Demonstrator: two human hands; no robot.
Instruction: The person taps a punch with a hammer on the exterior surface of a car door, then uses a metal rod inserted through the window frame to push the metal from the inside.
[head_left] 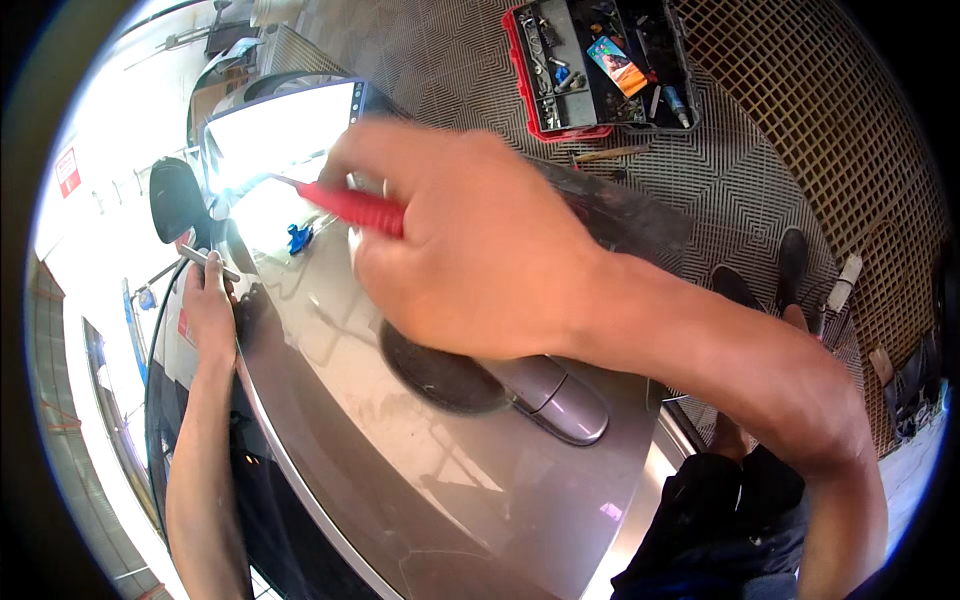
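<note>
My right hand (pixel 480 250) is closed around the red handle of a slender pointed tool (pixel 362 210), held above a silver-beige car door (pixel 450 480). The tool's thin tip points to the left, towards a bright spot. Beyond it, a small blue tab (pixel 298 238) sits on the door's surface. At the window edge, my left hand (pixel 210 310) has its fingers closed on a slim grey bar (pixel 208 262); its far end is partly hidden. Under my right wrist, the door handle (pixel 572 408) and its dark recess (pixel 440 375) show in part.
A black side mirror (pixel 176 200) stands beyond my left hand. Behind the door glows a white light panel (pixel 280 130). An open red and black toolbox (pixel 562 132) with sockets and wrenches lies on the patterned floor mat (pixel 440 60). My dark-shod feet (pixel 790 260) are at the right.
</note>
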